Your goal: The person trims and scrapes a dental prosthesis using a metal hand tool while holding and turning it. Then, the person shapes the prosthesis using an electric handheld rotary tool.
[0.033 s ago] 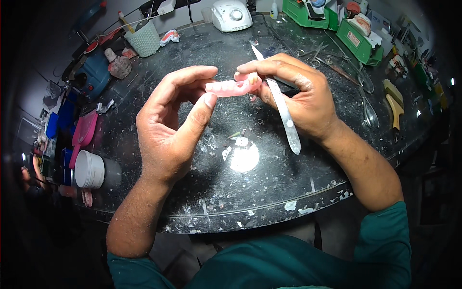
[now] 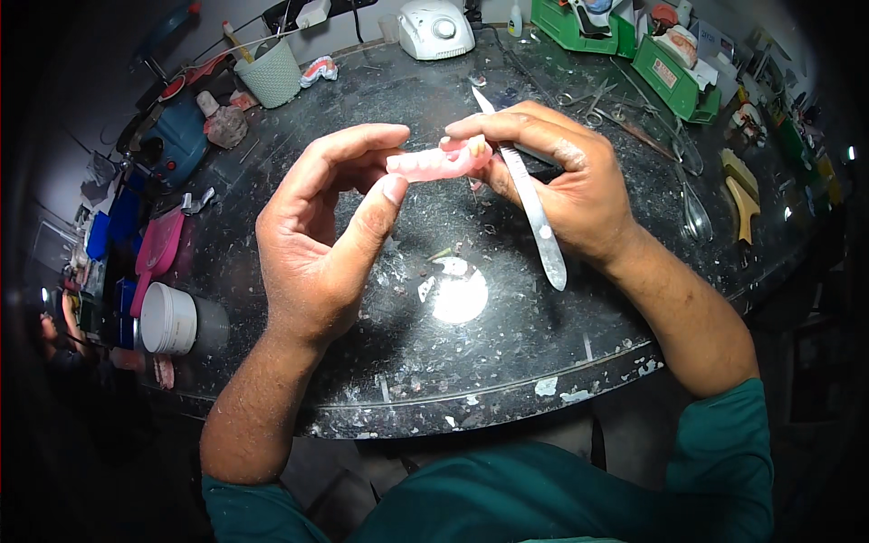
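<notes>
Pink denture piece (image 2: 439, 161) held up over the middle of the dark stone worktop (image 2: 507, 344), between both hands, clear of the surface. Left hand (image 2: 321, 240): thumb tip pressed against the piece's near left end, forefinger curled over the top, other fingers loosely arched and apart. Right hand (image 2: 566, 176): fingers closed together on the piece's right end, and the same hand grips a flat metal knife-like tool (image 2: 534, 213), its handle running down across the palm toward the person, its blade tip poking out beyond the fingers. Worktop littered with pale chips and scrapings; bright lamp glare (image 2: 460, 297) just below the hands. Left edge: white lidded jar (image 2: 167, 319) and a pink case (image 2: 158, 246). Far side: pale green perforated cup (image 2: 272, 74) with tools in it, white motor unit (image 2: 436, 29). Far right: green trays (image 2: 674, 77), metal forceps (image 2: 692, 204). Teal sleeves at lower edge.
</notes>
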`<state>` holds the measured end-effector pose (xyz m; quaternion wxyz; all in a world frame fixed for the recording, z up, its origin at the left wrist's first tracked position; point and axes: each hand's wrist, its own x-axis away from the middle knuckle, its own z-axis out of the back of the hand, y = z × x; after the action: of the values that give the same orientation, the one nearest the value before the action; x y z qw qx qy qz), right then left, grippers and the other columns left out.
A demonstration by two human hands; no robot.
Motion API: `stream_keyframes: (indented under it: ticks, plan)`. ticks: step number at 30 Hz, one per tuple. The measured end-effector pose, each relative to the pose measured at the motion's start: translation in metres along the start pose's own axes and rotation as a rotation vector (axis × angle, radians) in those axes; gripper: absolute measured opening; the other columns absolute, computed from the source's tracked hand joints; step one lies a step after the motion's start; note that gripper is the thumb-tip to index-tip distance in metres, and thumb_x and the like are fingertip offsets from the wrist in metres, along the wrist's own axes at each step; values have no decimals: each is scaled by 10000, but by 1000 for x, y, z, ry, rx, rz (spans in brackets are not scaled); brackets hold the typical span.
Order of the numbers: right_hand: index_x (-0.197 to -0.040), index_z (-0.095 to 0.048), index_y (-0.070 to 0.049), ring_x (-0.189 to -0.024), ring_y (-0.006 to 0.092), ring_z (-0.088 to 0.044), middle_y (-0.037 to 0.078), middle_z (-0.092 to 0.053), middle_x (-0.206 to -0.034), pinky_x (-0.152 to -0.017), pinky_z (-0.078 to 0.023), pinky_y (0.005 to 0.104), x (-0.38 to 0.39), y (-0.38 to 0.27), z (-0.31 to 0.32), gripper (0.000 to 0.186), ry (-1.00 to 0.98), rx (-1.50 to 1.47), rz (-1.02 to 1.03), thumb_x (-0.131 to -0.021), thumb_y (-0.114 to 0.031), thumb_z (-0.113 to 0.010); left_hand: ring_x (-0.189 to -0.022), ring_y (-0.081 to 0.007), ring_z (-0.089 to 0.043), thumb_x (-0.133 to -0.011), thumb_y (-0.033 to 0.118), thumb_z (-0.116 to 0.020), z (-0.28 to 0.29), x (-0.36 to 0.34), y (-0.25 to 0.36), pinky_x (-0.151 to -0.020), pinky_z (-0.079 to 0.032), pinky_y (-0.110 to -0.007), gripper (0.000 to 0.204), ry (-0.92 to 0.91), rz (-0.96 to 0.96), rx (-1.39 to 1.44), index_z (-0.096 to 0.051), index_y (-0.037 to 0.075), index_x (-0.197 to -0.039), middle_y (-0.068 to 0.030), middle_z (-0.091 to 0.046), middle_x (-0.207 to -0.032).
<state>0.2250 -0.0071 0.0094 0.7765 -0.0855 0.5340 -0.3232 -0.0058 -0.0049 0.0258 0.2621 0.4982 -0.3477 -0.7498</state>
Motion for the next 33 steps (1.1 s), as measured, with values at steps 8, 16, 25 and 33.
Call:
stream_keyframes:
  ticks: [8, 16, 25, 33]
  plan:
    - [-1062, -728, -71, -868, 157, -690, 61, -711, -928, -727, -539, 289, 1, -3, 1, 225, -29, -32, -75, -838, -60, -739, -1113, -166, -611, -907, 46, -645, 0, 0, -2, -1016, -442, -313, 347, 2, -69, -31, -599, -39, -1240, -118, -648, -1202]
    - [-1074, -730, -79, -826, 151, -684, 57, -707, -921, -697, -536, 278, 3, 1, -3, 228, -23, -39, -37, -848, -100, -755, -991, -128, -613, -850, 41, -751, -4, 0, -5, -909, -464, -278, 322, 43, -90, -1, -673, -7, -1158, -70, -682, -1076]
    - [-1047, -725, -41, -820, 140, -679, 68, -698, -887, -704, -532, 276, 3, -7, -2, 228, -32, -62, -29, -863, -166, -775, -982, -122, -632, -977, 91, -630, 3, -3, -3, -888, -479, -253, 221, 74, -21, -24, -694, -18, -1158, -91, -702, -1057]
    - [-939, -722, -47, -728, 136, -653, 57, -680, -826, -668, -522, 281, 1, -14, 1, 151, -106, -86, -73, -901, -191, -741, -917, -150, -632, -997, 196, -597, 0, -1, -8, -885, -476, -288, 281, 116, 90, 73, -699, -36, -1120, -103, -699, -960]
